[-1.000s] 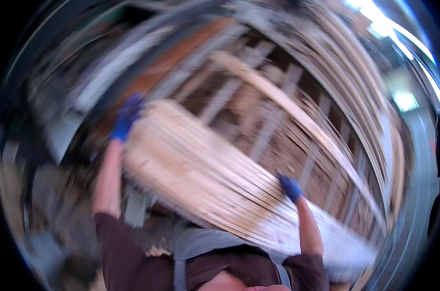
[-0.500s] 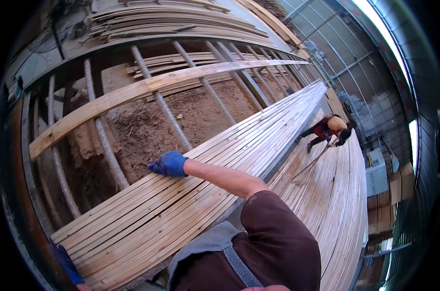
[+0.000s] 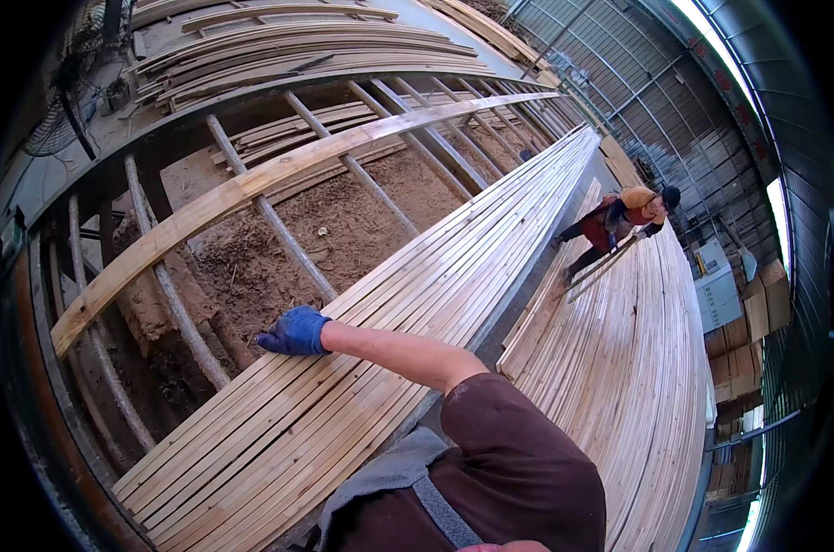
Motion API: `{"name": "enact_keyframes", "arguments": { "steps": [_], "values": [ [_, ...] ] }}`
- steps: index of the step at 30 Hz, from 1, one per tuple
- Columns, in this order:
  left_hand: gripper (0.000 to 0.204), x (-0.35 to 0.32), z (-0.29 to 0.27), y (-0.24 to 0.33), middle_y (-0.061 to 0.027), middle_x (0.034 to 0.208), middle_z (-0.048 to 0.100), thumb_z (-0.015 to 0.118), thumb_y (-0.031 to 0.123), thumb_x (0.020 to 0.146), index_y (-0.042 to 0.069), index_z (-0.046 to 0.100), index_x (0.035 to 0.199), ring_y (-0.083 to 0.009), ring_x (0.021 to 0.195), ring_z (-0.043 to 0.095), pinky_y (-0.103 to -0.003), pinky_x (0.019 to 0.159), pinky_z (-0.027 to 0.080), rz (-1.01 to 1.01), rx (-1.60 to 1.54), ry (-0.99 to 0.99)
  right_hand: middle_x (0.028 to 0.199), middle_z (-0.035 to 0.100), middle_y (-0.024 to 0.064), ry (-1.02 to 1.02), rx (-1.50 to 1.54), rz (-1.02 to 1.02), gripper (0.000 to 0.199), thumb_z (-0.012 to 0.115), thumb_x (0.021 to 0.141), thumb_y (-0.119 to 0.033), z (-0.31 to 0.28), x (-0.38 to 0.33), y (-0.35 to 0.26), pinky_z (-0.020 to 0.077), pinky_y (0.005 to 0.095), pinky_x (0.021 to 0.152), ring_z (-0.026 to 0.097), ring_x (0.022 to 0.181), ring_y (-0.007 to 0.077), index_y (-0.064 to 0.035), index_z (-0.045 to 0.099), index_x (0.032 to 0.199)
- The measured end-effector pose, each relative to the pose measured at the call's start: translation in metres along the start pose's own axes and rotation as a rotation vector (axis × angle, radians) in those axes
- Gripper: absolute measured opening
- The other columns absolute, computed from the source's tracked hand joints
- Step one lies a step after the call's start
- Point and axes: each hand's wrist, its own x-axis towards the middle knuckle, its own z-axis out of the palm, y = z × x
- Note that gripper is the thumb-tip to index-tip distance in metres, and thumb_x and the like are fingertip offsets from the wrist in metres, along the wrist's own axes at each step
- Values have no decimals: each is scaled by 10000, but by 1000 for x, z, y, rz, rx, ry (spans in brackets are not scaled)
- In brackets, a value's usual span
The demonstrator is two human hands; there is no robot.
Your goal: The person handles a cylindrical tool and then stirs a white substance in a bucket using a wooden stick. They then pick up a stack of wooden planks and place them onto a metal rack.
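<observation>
My right hand (image 3: 295, 331), in a blue glove, reaches across a long row of pale wooden boards (image 3: 454, 267) laid side by side. Its fingers curl over the far edge of the outermost board. The boards lie close together, with a dark gap between some of them, and run away toward the far right. My left hand is out of the picture. Beyond the row, a single long board (image 3: 251, 184) rests across the metal rollers of a frame.
Dirt and sawdust (image 3: 316, 239) lie beneath the rollers. On the right, a co-worker (image 3: 627, 213) stands beside a wide spread of boards (image 3: 619, 368), holding a narrow board (image 3: 603, 269). More planks (image 3: 325, 51) are stacked past the frame; a grey cabinet (image 3: 717, 287) stands at right.
My left hand, earlier at the near end of the boards, has left the picture. My right hand stays at the far edge. The co-worker has straightened somewhat, and the narrow board has swung closer.
</observation>
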Motion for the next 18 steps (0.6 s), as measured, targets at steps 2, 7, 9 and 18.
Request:
{"name": "enact_keyframes", "arguments": {
  "steps": [2,7,9,18],
  "values": [
    [400,0,-4,19,-254,1168,702,595,196,959,-51,649,1270,-396,940,698,-483,785,552,-146,17,-34,916,723,217,40,6,18,644,343,1027,-597,4,-4,-3,529,537,830,681,883,443,-110,760,963],
    [406,-8,13,22,-195,1200,713,548,310,991,18,684,1238,-373,901,712,-447,733,568,-186,125,-82,907,727,204,90,-22,-10,596,374,1017,-560,2,-1,-1,538,522,801,687,869,431,-108,756,945],
    [418,-6,6,32,-184,1229,703,524,351,1002,51,695,1238,-361,891,715,-443,720,570,-226,167,-88,898,727,202,89,-13,-9,579,383,1012,-543,4,0,-5,541,515,783,690,858,423,-110,758,930],
    [427,12,-32,72,-202,1199,670,540,449,996,103,711,1177,-332,926,707,-451,763,568,-216,332,-215,940,733,198,122,23,3,570,391,1000,-536,6,-12,5,539,505,806,698,892,404,-105,757,918]
  ]
}}
